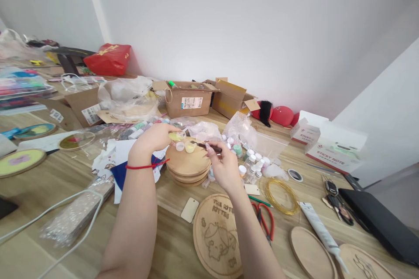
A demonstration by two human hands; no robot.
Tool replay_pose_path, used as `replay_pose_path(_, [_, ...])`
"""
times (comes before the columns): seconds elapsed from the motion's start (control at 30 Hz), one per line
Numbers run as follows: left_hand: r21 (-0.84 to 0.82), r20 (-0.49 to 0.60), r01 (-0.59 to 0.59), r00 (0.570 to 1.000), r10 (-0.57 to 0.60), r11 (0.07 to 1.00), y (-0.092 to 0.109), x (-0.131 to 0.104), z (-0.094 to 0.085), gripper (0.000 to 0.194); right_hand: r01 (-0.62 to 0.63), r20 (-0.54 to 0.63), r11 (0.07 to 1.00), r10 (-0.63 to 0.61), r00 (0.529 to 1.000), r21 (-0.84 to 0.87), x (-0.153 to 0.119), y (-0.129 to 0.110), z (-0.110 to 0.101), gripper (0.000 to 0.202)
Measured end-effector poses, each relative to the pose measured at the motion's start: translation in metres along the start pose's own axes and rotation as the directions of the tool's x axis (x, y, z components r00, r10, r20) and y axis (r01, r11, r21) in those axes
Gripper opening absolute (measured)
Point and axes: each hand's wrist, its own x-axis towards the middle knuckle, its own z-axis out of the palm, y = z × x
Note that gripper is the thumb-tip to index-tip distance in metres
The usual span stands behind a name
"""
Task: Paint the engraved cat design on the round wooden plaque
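Observation:
My left hand (156, 138) is closed around a small clear jar with yellow contents (176, 136), tilted above a stack of round wooden plates (185, 163). In my right hand (223, 163) is a thin tool with a dark handle (214, 148). Its tip reaches to a little cup of yellow material (189, 147) on the top plate; whether it dips in, I cannot tell. Beside that cup stands a small clear lid or cup (180, 146). Below my right wrist lies a round wooden plate with an engraved cartoon drawing (216, 239), partly covered by my forearm.
Several small white-capped bottles (252, 159) crowd the right of the stack. Red-handled pliers (266, 222), a coil of golden wire (282, 196) and a white tube (322, 231) lie farther right. Behind are cardboard boxes (190, 101). A white cable (75, 196) crosses the left side.

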Motion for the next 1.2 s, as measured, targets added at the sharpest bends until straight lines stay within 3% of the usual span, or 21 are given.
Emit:
replay_pose_path(0.27, [0.004, -0.129, -0.069, 0.989, 0.069, 0.998, 0.006, -0.003, -0.003, 0.032, -0.051, -0.151, 0.925, 0.116, 0.982, 0.377, 0.004, 0.001, 0.004, 0.036])
replay_pose_path(0.47, [-0.155, -0.257, -0.088, 0.965, 0.046, 0.984, 0.023, -0.011, -0.012, 0.034, -0.009, -0.206, 0.882, 0.12, 0.971, 0.47, 0.005, -0.013, -0.006, 0.04])
replay_pose_path(0.73, [-0.502, -0.256, -0.226, 0.961, 0.106, 0.835, 0.066, -0.018, -0.015, 0.044, 0.1, -0.196, 0.915, -0.023, 0.98, 0.391, 0.003, -0.019, -0.016, 0.023])
replay_pose_path(0.9, [-0.629, -0.201, -0.268, 0.963, 0.18, 0.73, 0.098, -0.023, -0.009, 0.04, 0.078, -0.148, 0.956, -0.037, 0.988, 0.284, 0.001, -0.021, -0.019, 0.046])
replay_pose_path(1.03, [-0.701, -0.178, -0.301, 0.952, 0.25, 0.647, 0.117, -0.023, 0.001, 0.028, 0.066, -0.268, 0.978, -0.011, 0.963, 0.199, 0.0, -0.027, -0.023, 0.047])
replay_pose_path(1.2, [-0.701, -0.185, -0.273, 0.962, 0.202, 0.659, 0.13, -0.022, 0.008, 0.033, 0.049, -0.4, 0.998, -0.028, 0.916, 0.044, -0.001, -0.032, -0.029, 0.034])
